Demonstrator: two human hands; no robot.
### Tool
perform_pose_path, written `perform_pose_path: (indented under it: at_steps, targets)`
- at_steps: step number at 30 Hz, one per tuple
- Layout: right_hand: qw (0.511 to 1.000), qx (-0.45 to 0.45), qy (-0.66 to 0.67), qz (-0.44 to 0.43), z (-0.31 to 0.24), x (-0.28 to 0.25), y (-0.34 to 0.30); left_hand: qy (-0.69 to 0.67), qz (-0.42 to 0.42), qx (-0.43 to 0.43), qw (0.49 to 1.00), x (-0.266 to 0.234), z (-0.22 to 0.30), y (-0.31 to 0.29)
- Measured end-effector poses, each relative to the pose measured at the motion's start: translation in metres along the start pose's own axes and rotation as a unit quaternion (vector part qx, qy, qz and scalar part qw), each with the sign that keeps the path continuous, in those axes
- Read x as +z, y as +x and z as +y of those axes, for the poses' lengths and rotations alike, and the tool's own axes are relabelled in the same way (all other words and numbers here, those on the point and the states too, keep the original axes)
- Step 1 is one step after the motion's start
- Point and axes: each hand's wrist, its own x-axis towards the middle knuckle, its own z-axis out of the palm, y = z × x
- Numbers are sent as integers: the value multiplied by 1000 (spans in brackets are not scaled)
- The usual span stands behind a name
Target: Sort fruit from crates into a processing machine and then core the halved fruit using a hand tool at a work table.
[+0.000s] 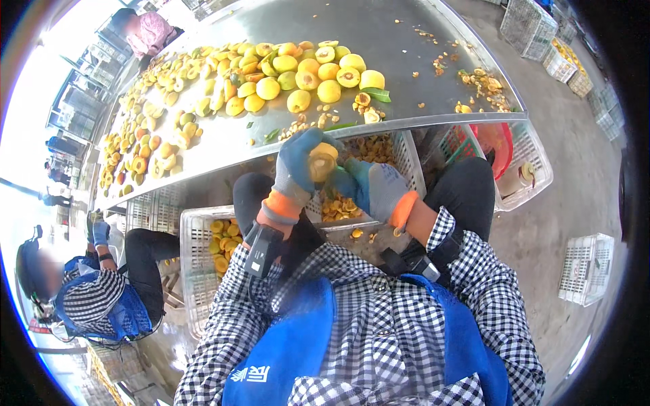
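My left hand (295, 161), in a grey and blue glove with an orange cuff, grips a yellow peach (323, 164) just off the table's near edge. Close beside it on the right is my right hand (380, 189), gloved alike, its fingers curled by the fruit. Whatever those fingers hold is hidden. Beneath both hands stands a white crate (410, 162) with yellow fruit pieces (340, 207) in it. Beyond them, a heap of whole and halved peaches (284, 63) spreads leftward over the metal table (399, 51).
Left of my legs, another white crate (193, 267) contains peach halves (223, 243). A crate with a red basin (496, 145) stands at the right under the table. Pits and scraps (484, 84) lie on the tabletop. A co-worker (108, 291) sits at the left; another person (145, 34) is at the far side.
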Motion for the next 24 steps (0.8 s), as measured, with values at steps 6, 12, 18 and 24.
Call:
perform_pose_path:
  at_steps: [6, 12, 18, 24]
  targets:
    - [997, 13, 52, -59, -3, -2, -1, 12, 14, 4, 1000, 8, -3, -6]
    - [984, -12, 163, -65, 23, 20, -2, -130, 85, -101, 983, 21, 7, -4]
    - [974, 3, 206, -90, 5, 14, 1, 29, 145, -73, 986, 19, 7, -2]
    - [927, 47, 371, -20, 6, 5, 6, -66, 76, -15, 995, 16, 7, -3]
